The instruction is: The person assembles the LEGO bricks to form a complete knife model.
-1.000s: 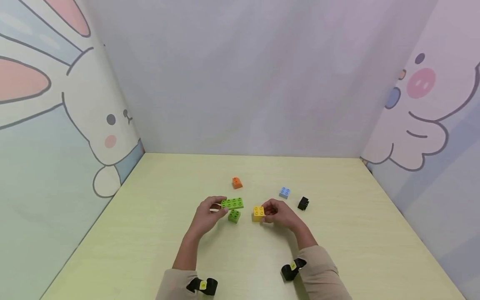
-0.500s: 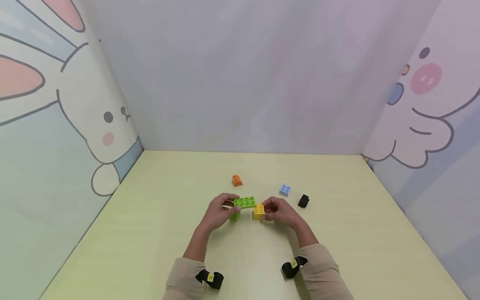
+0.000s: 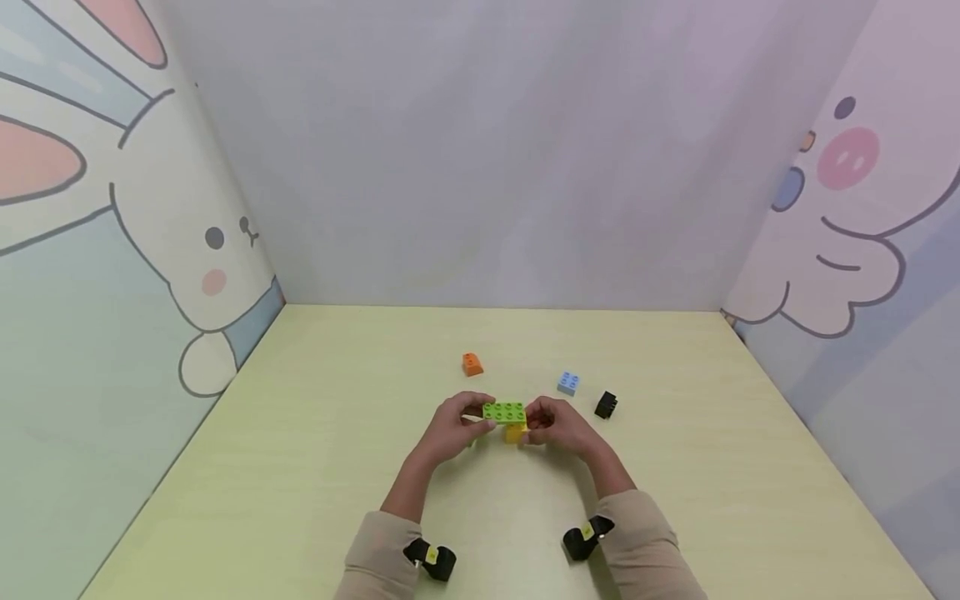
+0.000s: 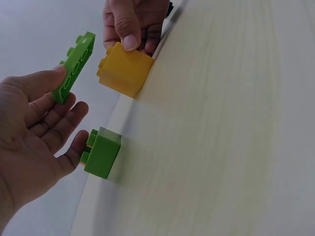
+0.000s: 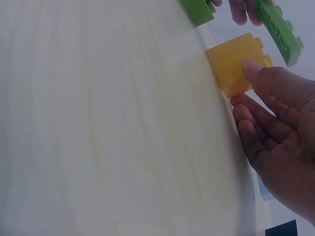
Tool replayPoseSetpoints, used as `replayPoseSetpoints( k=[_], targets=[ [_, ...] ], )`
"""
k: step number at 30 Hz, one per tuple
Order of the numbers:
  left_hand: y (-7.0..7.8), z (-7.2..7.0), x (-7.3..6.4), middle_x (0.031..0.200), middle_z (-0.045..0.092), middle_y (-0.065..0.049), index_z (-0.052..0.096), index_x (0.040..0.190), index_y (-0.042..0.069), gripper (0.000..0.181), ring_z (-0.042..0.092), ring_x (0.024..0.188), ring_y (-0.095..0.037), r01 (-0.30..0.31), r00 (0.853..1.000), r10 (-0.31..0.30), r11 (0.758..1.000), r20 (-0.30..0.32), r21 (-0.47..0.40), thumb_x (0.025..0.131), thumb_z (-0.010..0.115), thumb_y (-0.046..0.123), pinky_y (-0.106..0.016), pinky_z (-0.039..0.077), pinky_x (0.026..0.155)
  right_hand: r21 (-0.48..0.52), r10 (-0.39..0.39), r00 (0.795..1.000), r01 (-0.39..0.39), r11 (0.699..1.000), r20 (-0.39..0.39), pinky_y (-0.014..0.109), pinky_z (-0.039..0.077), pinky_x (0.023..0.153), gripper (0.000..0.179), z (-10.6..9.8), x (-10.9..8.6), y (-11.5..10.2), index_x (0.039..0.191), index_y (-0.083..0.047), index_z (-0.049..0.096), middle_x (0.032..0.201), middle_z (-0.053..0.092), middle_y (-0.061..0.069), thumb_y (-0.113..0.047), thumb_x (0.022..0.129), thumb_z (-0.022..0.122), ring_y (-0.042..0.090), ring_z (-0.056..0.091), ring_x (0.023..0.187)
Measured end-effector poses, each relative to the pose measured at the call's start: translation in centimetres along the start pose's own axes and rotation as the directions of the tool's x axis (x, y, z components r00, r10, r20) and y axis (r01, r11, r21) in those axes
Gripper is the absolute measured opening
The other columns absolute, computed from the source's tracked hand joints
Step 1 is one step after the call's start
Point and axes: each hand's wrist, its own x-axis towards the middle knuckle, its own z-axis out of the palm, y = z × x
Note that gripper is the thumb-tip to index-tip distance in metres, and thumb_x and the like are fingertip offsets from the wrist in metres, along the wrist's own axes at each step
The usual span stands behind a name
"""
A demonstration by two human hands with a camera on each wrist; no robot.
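- l. hand [image 3: 452, 427] pinches plate [image 3: 504, 413], now moved right, above yellow block [image 4: 125, 71], not joined yet.
- r. hand [image 3: 558, 425] grips yellow block, unchanged; so alignment looks approx. ok.

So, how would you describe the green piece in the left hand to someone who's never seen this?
On the pale table, look for the left hand. It pinches the thin green brick at one end, off the table, near the yellow block in the right hand. Unlike the thicker green block standing on the table, it is slim, with two rows of four studs.
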Motion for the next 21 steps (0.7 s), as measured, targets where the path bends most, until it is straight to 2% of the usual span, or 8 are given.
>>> replayPoseSetpoints(
  k=[8, 16, 21],
  targets=[
    [0.4, 0.6, 0.6, 0.104, 0.060, -0.002, 0.060, 0.117, 0.003, 0.033, 0.056, 0.093, -0.017, -0.040, 0.999, 0.040, 0.998, -0.003, 0.052, 0.086, 0.067, 0.012, -0.030, 0.048, 0.073, -0.022, -0.021, 1.000, 0.020, 1.000, -0.018, 0.031, 0.043, 0.069, 0.026, 0.1, 0.2, 0.3, 0.098, 0.000, 0.059, 0.088, 0.060, 0.006, -0.003, 0.077, 0.074, 0.020, 0.052, 0.079],
    [0.4, 1.6, 1.0, 0.107, 0.060, -0.005, 0.059, 0.117, 0.001, 0.032, 0.058, 0.097, -0.019, 0.000, 1.000, 0.000, 1.000, 0.002, -0.003, 0.086, 0.066, 0.008, -0.028, 0.049, 0.078, -0.052, -0.021, 1.000, 0.020, 0.998, -0.021, 0.032, 0.041, 0.067, 0.024, 0.0, 0.2, 0.3, 0.093, -0.003, 0.058, 0.087, 0.060, 0.004, -0.005, 0.077, 0.075, 0.019, 0.049, 0.077],
    [0.2, 2.0, 1.0, 0.108, 0.060, -0.005, 0.059, 0.116, 0.001, 0.031, 0.058, 0.096, -0.018, 0.004, 1.000, -0.004, 1.000, 0.000, 0.001, 0.086, 0.066, 0.007, -0.026, 0.049, 0.078, -0.046, -0.026, 0.999, 0.025, 0.999, -0.023, 0.034, 0.042, 0.069, 0.027, -0.1, 0.2, 0.4, 0.096, -0.002, 0.059, 0.087, 0.060, 0.005, -0.005, 0.076, 0.076, 0.020, 0.050, 0.078]
  ],
)
